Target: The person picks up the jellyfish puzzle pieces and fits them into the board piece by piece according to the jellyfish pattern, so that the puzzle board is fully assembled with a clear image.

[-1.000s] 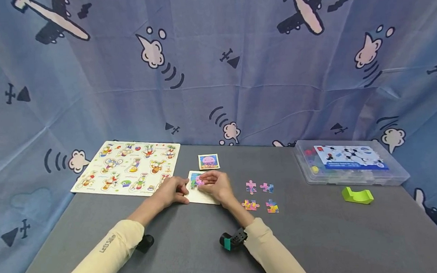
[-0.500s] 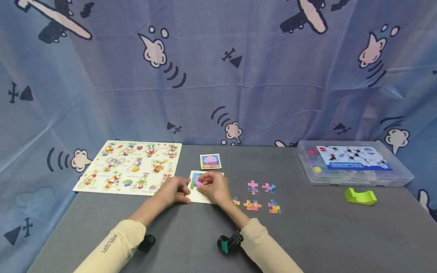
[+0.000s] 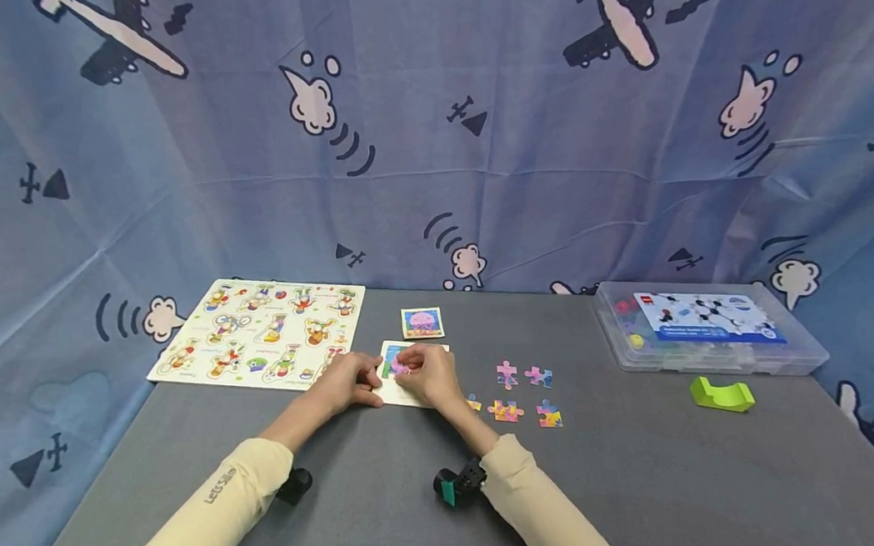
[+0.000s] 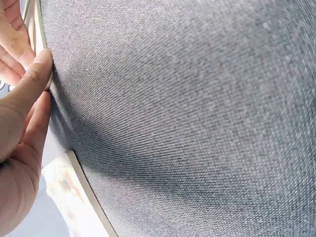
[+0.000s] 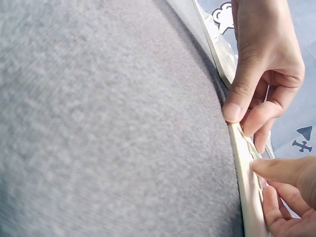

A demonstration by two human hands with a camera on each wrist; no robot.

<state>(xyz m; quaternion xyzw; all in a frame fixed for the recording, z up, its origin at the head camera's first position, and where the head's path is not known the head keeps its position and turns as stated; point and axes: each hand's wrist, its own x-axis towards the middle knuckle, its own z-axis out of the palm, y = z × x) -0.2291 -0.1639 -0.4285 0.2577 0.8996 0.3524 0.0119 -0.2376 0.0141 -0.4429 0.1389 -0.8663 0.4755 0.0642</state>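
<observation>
Person's forearms (image 3: 247, 481) angle in from 7 and 5 o'clock. L hand (image 3: 339, 383), bent, grips small white board (image 3: 402, 394) at its 9 o'clock edge, thumb lower. R hand (image 3: 432, 376) arches over board w/ thumb & fingers slightly apart at pink pc (image 3: 399, 367); can't tell if pinched. Loose puzzle pcs (image 3: 506, 411) at board's 4 o'clock.

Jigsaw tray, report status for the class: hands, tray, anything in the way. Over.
Left hand holding left edge of jigsaw tray; right hand at its picture, grip unclear. Tray flat on grey table. Right hand hides part of picture.
</observation>
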